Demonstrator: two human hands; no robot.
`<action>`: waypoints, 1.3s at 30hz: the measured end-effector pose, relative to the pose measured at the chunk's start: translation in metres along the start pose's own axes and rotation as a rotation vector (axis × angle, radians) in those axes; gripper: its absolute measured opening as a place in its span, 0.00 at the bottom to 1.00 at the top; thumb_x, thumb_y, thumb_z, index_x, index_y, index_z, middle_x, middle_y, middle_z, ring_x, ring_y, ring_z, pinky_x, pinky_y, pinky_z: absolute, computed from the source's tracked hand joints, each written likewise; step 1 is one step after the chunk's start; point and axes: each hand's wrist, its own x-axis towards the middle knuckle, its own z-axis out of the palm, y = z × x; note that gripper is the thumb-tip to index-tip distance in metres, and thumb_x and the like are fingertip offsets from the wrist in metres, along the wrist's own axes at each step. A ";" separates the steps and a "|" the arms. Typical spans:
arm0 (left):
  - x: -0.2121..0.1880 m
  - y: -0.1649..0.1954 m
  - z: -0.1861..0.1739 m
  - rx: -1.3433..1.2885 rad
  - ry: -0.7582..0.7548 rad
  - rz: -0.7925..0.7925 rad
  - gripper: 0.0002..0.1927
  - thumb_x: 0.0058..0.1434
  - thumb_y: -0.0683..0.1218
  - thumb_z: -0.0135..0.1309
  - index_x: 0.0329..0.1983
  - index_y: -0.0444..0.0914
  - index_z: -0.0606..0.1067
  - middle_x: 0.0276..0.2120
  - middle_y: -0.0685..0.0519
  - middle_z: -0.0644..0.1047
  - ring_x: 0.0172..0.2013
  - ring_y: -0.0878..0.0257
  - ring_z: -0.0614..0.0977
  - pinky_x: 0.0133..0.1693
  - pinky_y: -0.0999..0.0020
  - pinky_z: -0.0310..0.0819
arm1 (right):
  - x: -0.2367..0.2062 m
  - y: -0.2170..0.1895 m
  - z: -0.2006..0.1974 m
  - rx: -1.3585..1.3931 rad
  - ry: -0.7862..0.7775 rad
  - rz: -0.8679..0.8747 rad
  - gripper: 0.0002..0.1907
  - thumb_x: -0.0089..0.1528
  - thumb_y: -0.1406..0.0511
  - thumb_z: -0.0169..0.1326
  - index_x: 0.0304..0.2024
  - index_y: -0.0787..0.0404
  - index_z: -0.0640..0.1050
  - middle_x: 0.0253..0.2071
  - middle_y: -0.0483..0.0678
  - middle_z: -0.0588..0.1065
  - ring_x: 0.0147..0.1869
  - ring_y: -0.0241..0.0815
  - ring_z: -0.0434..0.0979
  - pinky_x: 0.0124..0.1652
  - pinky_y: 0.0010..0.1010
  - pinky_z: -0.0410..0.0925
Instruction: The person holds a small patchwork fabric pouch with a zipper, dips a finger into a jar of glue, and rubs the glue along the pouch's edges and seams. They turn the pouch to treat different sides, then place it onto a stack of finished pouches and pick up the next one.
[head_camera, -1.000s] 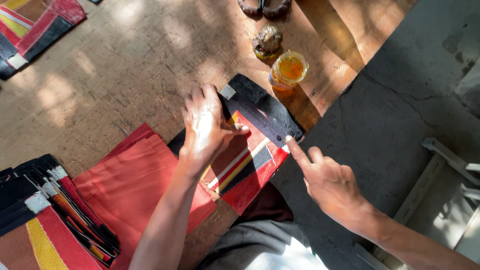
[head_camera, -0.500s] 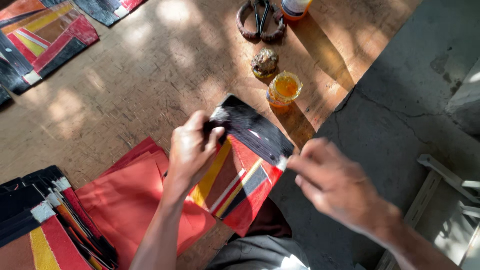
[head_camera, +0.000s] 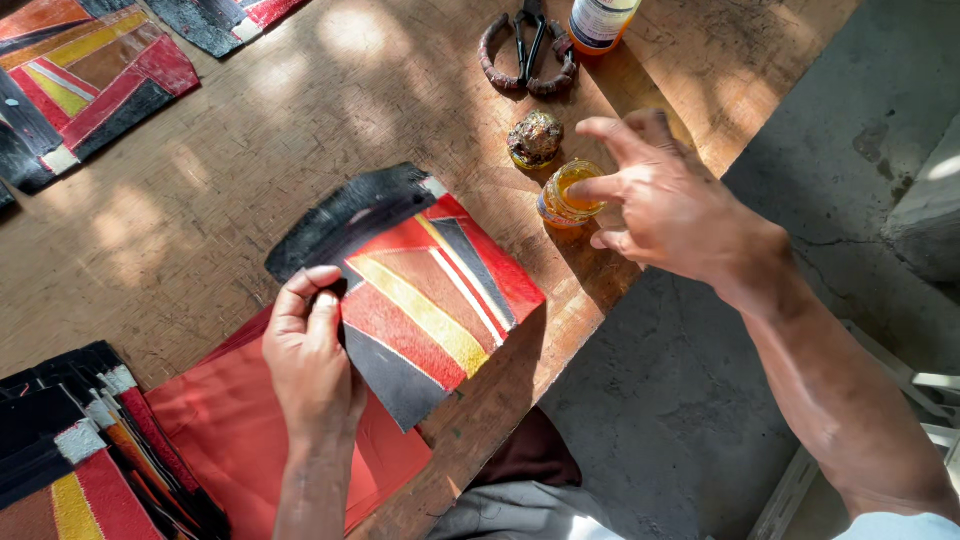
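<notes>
One hand (head_camera: 312, 365) on patchwork panel (head_camera: 420, 290).

The brown wooden worktop (head_camera: 250, 180) lies in dappled sunlight. At its centre rests a patchwork panel (head_camera: 430, 290) of black, red and yellow strips. At seven o'clock lie red sheets (head_camera: 230, 430), and beside them a stack of panels (head_camera: 70, 460). At eleven o'clock lies another panel (head_camera: 80, 70). At one o'clock stand a small open jar (head_camera: 562, 195), a lumpy lid (head_camera: 535, 138), scissors (head_camera: 530, 40) and a bottle (head_camera: 603, 20).
</notes>
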 end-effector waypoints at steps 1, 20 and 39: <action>0.002 0.006 0.000 -0.045 0.002 -0.028 0.10 0.72 0.34 0.43 0.52 0.32 0.73 0.44 0.52 0.77 0.42 0.68 0.77 0.46 0.73 0.74 | 0.007 -0.001 0.003 0.029 -0.023 0.017 0.27 0.48 0.58 0.68 0.49 0.58 0.82 0.69 0.51 0.59 0.68 0.51 0.54 0.67 0.41 0.56; -0.077 -0.004 0.031 0.725 -0.218 0.025 0.21 0.54 0.38 0.65 0.52 0.34 0.76 0.44 0.52 0.73 0.36 0.65 0.79 0.35 0.71 0.75 | -0.077 -0.038 -0.038 -0.061 0.549 0.090 0.17 0.55 0.67 0.70 0.42 0.63 0.78 0.63 0.59 0.63 0.65 0.54 0.62 0.61 0.42 0.68; -0.081 0.002 0.027 0.854 -0.298 0.405 0.23 0.57 0.39 0.65 0.55 0.34 0.74 0.47 0.46 0.72 0.46 0.55 0.79 0.48 0.64 0.76 | -0.156 -0.088 0.119 1.303 -0.149 0.371 0.44 0.55 0.70 0.60 0.74 0.54 0.65 0.48 0.49 0.77 0.45 0.35 0.76 0.45 0.27 0.75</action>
